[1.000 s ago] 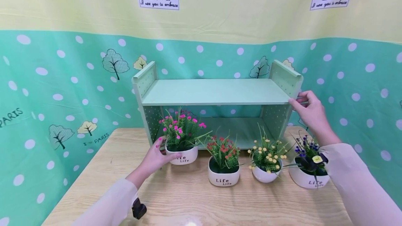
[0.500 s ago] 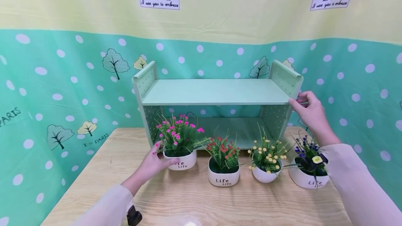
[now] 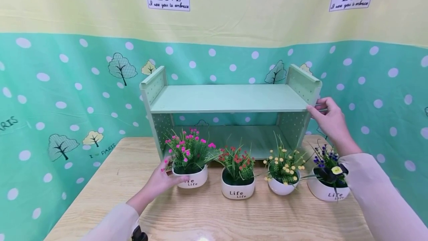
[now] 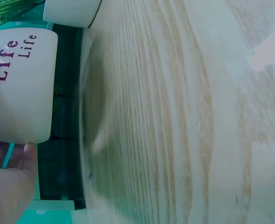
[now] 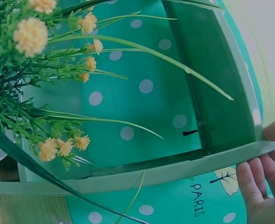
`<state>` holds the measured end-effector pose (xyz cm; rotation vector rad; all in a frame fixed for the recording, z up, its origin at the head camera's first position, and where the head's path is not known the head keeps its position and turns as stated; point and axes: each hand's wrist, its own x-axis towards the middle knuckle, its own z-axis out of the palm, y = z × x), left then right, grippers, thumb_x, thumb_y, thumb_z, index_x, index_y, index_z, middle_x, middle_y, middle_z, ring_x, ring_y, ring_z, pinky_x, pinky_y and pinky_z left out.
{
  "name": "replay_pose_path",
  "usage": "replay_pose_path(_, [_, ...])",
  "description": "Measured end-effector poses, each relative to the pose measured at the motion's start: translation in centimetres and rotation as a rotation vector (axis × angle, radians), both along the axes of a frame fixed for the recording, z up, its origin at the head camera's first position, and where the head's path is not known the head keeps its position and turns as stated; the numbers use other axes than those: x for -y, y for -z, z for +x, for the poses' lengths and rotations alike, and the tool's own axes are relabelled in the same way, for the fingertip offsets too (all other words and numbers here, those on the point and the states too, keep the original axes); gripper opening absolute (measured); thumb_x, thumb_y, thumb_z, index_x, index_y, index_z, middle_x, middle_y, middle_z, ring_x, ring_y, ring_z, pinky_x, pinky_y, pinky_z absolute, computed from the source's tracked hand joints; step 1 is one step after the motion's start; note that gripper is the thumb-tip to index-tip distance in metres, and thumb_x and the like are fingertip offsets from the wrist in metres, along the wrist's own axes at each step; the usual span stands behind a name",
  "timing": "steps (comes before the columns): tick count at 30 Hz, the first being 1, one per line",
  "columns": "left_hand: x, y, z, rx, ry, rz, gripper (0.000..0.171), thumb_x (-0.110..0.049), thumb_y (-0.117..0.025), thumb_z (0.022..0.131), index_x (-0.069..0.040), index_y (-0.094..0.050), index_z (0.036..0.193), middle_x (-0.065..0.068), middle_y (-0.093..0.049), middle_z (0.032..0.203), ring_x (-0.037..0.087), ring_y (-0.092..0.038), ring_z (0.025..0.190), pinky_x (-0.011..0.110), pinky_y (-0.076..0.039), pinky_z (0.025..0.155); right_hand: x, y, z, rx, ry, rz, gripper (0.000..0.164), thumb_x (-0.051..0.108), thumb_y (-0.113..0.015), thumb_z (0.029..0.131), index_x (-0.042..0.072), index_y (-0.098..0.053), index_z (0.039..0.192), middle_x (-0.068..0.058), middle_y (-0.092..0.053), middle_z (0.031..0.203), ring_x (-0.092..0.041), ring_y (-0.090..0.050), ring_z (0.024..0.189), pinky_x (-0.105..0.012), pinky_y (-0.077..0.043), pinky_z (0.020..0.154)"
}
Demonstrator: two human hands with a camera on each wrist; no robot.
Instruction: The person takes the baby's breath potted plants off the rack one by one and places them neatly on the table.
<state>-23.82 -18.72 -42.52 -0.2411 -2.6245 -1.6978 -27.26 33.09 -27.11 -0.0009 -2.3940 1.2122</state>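
Observation:
My left hand grips a white flowerpot with pink flowers in front of the shelf's lower left. In the left wrist view that flowerpot, lettered "Life", hangs just above the table, thumb on its front and fingers at its side and base. A light green two-tier shelf stands behind. My right hand pinches the front edge of its right side panel, level with the upper board. The right wrist view shows thumb and fingers on either side of that panel.
On the wooden table stand a red-flowered pot, a yellow-flowered pot and a purple-flowered pot, in a row before the shelf. A dotted cloth hangs behind.
My left hand has brought the pink-flowered pot down and slightly left, toward the front of the table. The right hand stays on the shelf panel, and the other pots stand still.

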Motion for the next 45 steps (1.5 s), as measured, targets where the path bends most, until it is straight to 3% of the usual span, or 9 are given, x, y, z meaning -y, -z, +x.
replay_pose_path(13, [0.6, 0.4, 0.6, 0.045, 0.013, 0.068, 0.113, -0.026, -0.091, 0.073, -0.009, -0.020, 0.159, 0.026, -0.027, 0.157, 0.049, -0.048, 0.128, 0.048, -0.047, 0.100, 0.1, -0.1, 0.1, 0.001, 0.005, 0.005, 0.056, 0.046, -0.056, 0.100, 0.002, -0.043, 0.132, -0.008, -0.050, 0.119, -0.013, -0.053, 0.093, -0.022, -0.050, 0.066])
replay_pose_path(24, [1.1, 1.4, 1.1, 0.054, 0.008, 0.073, 0.104, -0.026, -0.093, 0.070, -0.009, -0.031, 0.152, 0.026, -0.037, 0.150, 0.049, -0.047, 0.129, 0.051, -0.045, 0.103, 0.0, 0.1, 0.2, -0.009, 0.002, 0.000, 0.055, 0.044, -0.056, 0.101, 0.001, -0.043, 0.132, -0.008, -0.050, 0.119, -0.011, -0.053, 0.091, -0.021, -0.049, 0.065])
replay_pose_path(31, [1.1, 1.8, 1.5, 0.014, 0.023, 0.032, 0.099, -0.025, -0.093, 0.070, -0.004, -0.035, 0.148, 0.025, -0.039, 0.148, 0.049, -0.049, 0.126, 0.050, -0.046, 0.101, 0.1, 0.0, 0.3, -0.013, 0.006, 0.015, 0.057, 0.047, -0.056, 0.100, 0.001, -0.044, 0.132, -0.009, -0.050, 0.119, -0.014, -0.053, 0.093, -0.021, -0.049, 0.066])
replay_pose_path(45, [1.3, 2.0, 1.9, 0.013, 0.038, -0.044, 0.107, -0.028, -0.094, 0.069, 0.000, -0.030, 0.150, 0.026, -0.035, 0.152, 0.052, -0.038, 0.134, 0.061, -0.035, 0.107, 0.1, 0.0, 0.1, -0.010, 0.001, 0.005, 0.055, 0.044, -0.056, 0.101, 0.001, -0.043, 0.133, -0.009, -0.050, 0.118, -0.010, -0.054, 0.089, -0.021, -0.049, 0.065])
